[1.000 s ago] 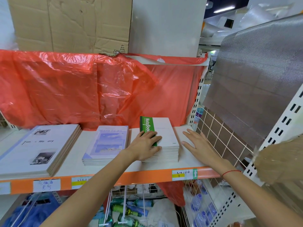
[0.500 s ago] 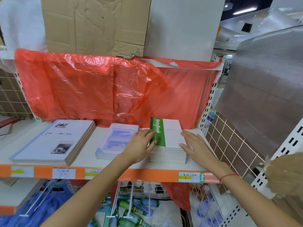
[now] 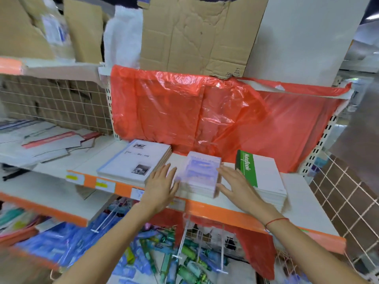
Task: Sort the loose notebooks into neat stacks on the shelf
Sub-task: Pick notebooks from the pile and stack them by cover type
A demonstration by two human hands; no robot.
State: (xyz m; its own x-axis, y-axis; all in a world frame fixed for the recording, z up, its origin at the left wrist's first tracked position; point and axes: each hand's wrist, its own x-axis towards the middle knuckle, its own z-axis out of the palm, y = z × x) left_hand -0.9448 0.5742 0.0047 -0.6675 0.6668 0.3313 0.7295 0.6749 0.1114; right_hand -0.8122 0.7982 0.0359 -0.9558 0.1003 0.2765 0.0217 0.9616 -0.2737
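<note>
Three notebook stacks lie on the white shelf with the orange front edge. A stack of pale blue notebooks sits in the middle. My left hand presses flat against its left side and my right hand against its right side, fingers spread. To the right is the stack of white notebooks with a green band, partly behind my right hand. To the left lies a larger stack of white photo-cover notebooks.
Red plastic sheet hangs behind the stacks. Torn cardboard stands above. Loose papers and envelopes lie on the left shelf bay. A wire basket of bottles sits below. A wire grid panel closes the right end.
Both hands have left the green-band stack and moved left to flank the pale blue stack. The camera has swung left, showing the neighbouring shelf bay.
</note>
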